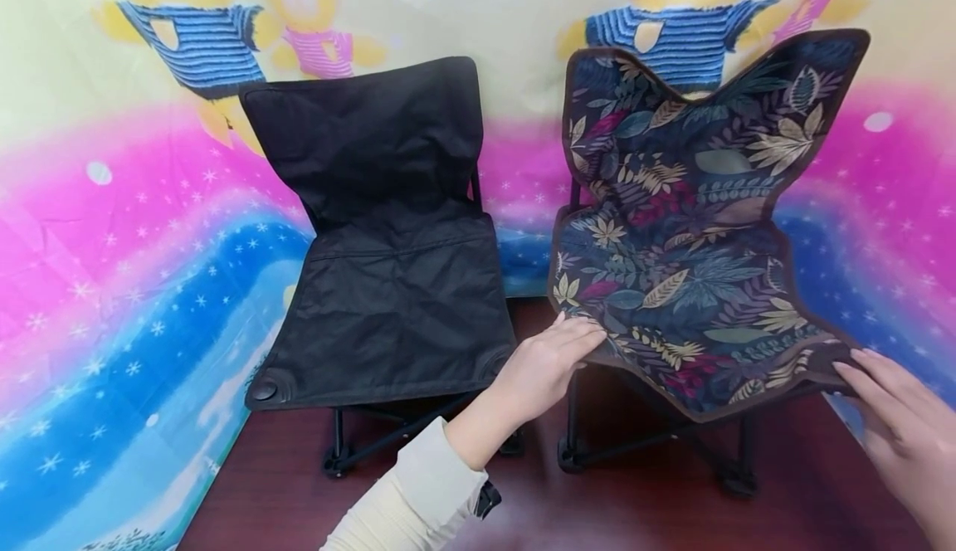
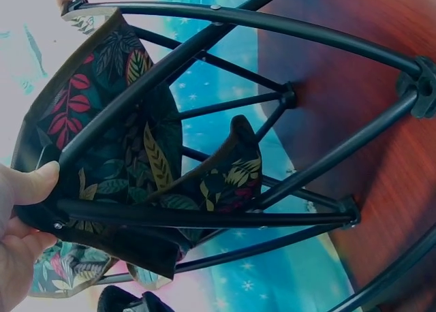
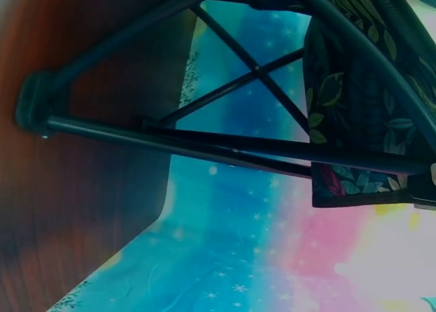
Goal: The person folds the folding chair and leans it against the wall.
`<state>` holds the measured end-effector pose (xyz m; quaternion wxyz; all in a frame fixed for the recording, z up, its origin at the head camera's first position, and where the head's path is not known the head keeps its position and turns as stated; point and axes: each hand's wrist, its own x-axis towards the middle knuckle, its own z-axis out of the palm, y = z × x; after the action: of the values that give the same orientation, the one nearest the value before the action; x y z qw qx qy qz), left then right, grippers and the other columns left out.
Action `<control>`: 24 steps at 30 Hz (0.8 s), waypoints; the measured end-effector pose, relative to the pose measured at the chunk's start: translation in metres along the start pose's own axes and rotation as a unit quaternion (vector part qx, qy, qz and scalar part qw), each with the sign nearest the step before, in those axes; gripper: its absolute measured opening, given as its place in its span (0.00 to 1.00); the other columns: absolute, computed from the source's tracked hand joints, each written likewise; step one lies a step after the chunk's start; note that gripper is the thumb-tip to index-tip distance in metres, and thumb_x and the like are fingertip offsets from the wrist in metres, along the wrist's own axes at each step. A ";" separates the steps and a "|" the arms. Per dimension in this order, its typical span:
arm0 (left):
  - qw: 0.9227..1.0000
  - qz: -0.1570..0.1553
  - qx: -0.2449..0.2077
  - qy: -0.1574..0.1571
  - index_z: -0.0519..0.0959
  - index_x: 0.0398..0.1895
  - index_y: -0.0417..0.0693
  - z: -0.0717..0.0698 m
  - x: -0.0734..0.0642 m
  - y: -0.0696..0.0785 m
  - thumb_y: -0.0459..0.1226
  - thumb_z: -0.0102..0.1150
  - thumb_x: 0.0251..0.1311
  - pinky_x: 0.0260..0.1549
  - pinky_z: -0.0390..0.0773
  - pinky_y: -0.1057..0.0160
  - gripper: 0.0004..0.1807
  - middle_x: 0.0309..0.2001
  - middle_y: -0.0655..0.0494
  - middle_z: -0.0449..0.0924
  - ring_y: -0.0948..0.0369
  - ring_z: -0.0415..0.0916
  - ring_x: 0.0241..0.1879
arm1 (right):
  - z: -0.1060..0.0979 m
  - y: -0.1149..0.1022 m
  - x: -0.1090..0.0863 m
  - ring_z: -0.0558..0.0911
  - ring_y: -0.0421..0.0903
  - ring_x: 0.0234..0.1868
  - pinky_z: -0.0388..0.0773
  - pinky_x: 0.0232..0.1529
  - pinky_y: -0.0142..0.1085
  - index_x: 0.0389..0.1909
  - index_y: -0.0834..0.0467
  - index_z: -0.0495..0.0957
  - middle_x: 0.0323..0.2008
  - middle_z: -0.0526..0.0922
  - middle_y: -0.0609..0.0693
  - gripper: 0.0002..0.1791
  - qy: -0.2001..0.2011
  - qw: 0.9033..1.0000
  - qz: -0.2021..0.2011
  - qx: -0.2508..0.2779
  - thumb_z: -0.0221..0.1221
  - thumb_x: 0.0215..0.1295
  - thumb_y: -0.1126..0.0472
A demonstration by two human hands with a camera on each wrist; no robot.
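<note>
Staged indoor set: cartoon bear backdrop (image 1: 149, 202), folding camp chairs (image 1: 388, 244)
</note>
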<state>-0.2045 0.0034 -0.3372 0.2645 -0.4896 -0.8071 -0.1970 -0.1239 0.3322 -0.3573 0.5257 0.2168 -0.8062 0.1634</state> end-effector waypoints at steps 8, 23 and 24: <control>1.000 -0.005 -0.013 0.013 0.74 0.48 0.40 -0.001 0.003 0.001 0.27 0.52 0.54 0.56 0.56 0.63 0.17 0.49 0.49 0.73 0.59 0.66 0.53 | 0.004 -0.007 0.011 0.69 0.42 0.53 0.61 0.55 0.33 0.39 0.71 0.76 0.41 0.76 0.65 0.23 0.032 0.999 -0.026 0.027 0.45 0.64 0.53; 1.000 -0.004 0.014 0.011 0.73 0.49 0.42 -0.006 0.008 0.004 0.28 0.54 0.52 0.56 0.55 0.64 0.18 0.49 0.51 0.73 0.61 0.65 0.53 | 0.005 -0.017 0.022 0.69 0.41 0.54 0.61 0.55 0.33 0.38 0.70 0.77 0.42 0.76 0.63 0.22 0.025 0.999 -0.031 0.011 0.44 0.65 0.54; 1.000 -0.003 0.012 0.015 0.73 0.49 0.41 -0.006 0.008 0.004 0.28 0.55 0.52 0.56 0.55 0.64 0.18 0.49 0.51 0.73 0.60 0.65 0.53 | 0.005 -0.018 0.023 0.68 0.41 0.54 0.60 0.55 0.33 0.38 0.70 0.77 0.42 0.76 0.63 0.22 0.022 0.999 -0.031 0.008 0.44 0.65 0.54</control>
<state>-0.2022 0.0074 -0.3271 0.2813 -0.4813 -0.8068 -0.1956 -0.1263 0.3105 -0.3373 0.5465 0.2417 -0.7861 0.1580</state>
